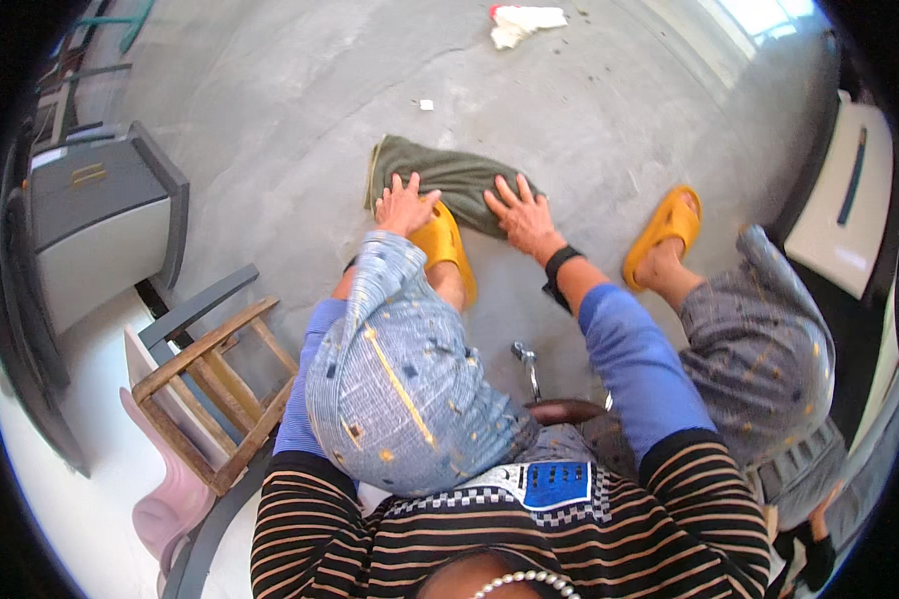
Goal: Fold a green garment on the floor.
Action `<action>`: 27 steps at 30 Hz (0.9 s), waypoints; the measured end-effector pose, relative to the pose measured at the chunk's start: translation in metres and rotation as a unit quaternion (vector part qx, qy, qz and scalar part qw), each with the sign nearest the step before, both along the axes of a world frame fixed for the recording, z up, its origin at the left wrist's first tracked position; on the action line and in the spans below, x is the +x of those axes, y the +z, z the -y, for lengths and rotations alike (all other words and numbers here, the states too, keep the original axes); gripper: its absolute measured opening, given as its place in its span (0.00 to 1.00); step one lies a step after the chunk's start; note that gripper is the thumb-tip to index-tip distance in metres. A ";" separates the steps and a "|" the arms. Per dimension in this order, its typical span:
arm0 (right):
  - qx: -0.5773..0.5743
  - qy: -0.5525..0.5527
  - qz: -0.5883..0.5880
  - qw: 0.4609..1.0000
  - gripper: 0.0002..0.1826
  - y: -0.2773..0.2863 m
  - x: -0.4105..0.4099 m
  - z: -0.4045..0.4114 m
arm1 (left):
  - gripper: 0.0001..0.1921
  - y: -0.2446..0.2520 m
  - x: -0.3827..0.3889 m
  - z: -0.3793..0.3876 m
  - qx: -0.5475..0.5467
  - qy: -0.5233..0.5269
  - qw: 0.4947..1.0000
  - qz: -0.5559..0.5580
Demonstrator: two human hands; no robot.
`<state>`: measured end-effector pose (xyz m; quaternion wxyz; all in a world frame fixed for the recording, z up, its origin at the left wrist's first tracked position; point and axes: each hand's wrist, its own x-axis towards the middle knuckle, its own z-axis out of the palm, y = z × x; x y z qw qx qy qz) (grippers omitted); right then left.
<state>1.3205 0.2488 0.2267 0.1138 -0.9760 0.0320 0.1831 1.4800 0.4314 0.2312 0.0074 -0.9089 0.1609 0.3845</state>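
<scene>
An olive-green cloth point(449, 168), folded or bunched into a long strip, lies on the grey floor point(307, 150) in front of my feet. My left hand point(404, 208) rests on its left part with the fingers spread, close to the toe of a yellow slipper point(442, 236). Toward the cloth's right end, my right hand point(526, 219) lies palm down, fingers apart. A black band point(562, 266) circles my right wrist. The other yellow slipper point(661, 236) is on my right foot, apart from the cloth. The undersides of both hands are hidden.
A crumpled white cloth point(524, 26) and a small white scrap point(426, 105) lie farther ahead. At left stand a grey-and-white cabinet point(105, 217) and a wooden frame point(217, 389). A chrome seat leg point(528, 367) shows below me. White-fronted furniture point(839, 202) stands at right.
</scene>
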 end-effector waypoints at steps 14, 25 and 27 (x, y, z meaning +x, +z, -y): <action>0.002 -0.072 0.031 0.997 0.37 -0.014 0.025 -0.045 | 0.45 -0.052 0.045 0.002 -0.129 -0.069 0.969 0.197; -0.021 -0.133 0.088 0.987 0.37 -0.013 0.053 0.000 | 0.44 -0.031 0.082 0.069 -0.146 -0.083 0.971 0.171; -0.052 -0.140 0.122 0.981 0.36 -0.015 0.065 0.039 | 0.44 -0.035 0.096 0.104 -0.155 -0.081 0.967 0.185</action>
